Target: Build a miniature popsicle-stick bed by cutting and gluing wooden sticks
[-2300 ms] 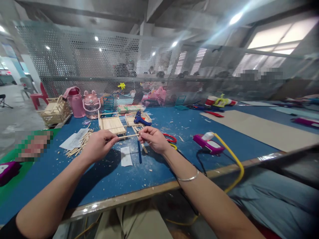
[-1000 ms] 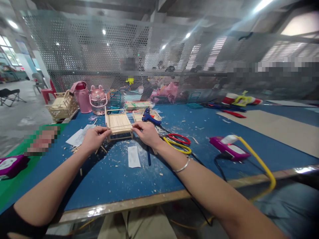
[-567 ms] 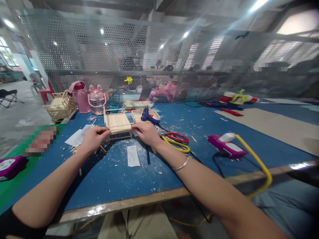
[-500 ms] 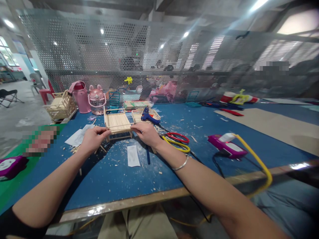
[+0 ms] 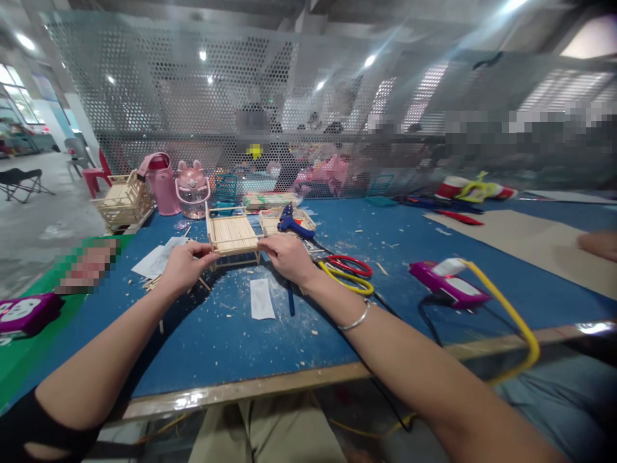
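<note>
A small model bed (image 5: 234, 234) made of thin wooden sticks stands between my hands, with a slatted top, posts and rails. My left hand (image 5: 189, 265) pinches its near left corner. At the near right corner, the fingers of my right hand (image 5: 291, 257) are closed on it too. Behind my right hand lies a blue glue gun (image 5: 295, 226), resting on another stick frame (image 5: 268, 222). A white slip of paper (image 5: 261, 299) lies in front of the model, and loose sticks (image 5: 153, 281) are scattered by my left wrist.
A purple power strip (image 5: 449, 284) with a yellow cable stands at the right. Pink bottles (image 5: 162, 186) and a larger stick model (image 5: 124, 200) are at the back left. A perforated metal screen (image 5: 183, 109) rises behind the table. Another person's hand (image 5: 598, 245) rests over cardboard (image 5: 520, 241).
The view has shifted slightly, so everything sits a little further right. Another person's hand has come in at the right edge. My hands keep their hold on the model bed.
</note>
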`<state>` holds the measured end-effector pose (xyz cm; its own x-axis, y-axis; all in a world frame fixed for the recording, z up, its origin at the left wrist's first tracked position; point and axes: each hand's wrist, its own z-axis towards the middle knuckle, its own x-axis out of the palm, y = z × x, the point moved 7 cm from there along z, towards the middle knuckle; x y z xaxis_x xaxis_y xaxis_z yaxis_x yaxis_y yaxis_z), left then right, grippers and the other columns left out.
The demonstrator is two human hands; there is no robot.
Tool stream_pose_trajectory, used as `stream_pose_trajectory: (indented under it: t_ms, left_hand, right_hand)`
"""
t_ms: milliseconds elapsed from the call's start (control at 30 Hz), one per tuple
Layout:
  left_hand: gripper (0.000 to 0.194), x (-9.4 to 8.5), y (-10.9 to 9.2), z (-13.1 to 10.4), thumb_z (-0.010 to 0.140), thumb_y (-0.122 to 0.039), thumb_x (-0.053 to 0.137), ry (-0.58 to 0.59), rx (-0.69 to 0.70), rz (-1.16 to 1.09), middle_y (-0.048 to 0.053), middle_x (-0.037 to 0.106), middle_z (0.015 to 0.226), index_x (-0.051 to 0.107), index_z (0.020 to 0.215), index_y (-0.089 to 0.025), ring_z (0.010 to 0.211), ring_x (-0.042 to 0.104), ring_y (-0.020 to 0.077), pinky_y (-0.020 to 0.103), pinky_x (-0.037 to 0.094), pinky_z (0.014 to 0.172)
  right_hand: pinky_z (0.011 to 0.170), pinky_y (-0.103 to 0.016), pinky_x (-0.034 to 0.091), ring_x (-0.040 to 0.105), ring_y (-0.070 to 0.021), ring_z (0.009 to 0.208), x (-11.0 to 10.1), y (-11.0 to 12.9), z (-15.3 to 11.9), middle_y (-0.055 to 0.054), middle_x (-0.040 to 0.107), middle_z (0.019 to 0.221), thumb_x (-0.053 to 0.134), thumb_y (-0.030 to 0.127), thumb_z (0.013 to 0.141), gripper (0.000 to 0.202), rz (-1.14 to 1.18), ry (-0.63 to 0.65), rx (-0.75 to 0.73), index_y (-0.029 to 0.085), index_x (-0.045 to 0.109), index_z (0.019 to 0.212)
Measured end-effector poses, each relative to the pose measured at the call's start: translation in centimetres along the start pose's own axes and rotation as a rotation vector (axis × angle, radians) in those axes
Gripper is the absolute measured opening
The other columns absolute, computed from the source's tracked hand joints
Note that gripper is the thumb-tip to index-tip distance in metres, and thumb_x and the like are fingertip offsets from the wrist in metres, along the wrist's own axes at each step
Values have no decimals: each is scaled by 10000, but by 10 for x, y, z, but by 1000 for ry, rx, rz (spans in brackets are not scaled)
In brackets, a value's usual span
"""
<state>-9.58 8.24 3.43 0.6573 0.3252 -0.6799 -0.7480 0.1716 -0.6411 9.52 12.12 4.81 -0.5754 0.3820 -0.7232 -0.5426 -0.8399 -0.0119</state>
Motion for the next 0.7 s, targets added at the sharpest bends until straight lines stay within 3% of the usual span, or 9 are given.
stream_pose_trajectory:
  t_ms: [433, 700]
  left_hand:
    - [278, 0, -1, -1, 746, -400, 534, 3, 1, -11, 44, 697, 802, 688, 806, -176, 723, 588, 191, 296, 428, 678]
    - [281, 0, 0, 0, 736, -417, 545, -7, 14, -16, 44, 693, 780, 687, 771, -178, 707, 582, 181, 288, 421, 658]
  right_hand:
    - [676, -290, 424, 594, -190, 740, 2, 4, 1, -116, 677, 814, 436, 159, 852, 229, -40, 43, -25, 109, 657, 883]
    - [689, -273, 426, 592, -167, 743, 3, 1, 0, -83, 671, 814, 463, 154, 834, 182, 23, 33, 23, 143, 642, 861]
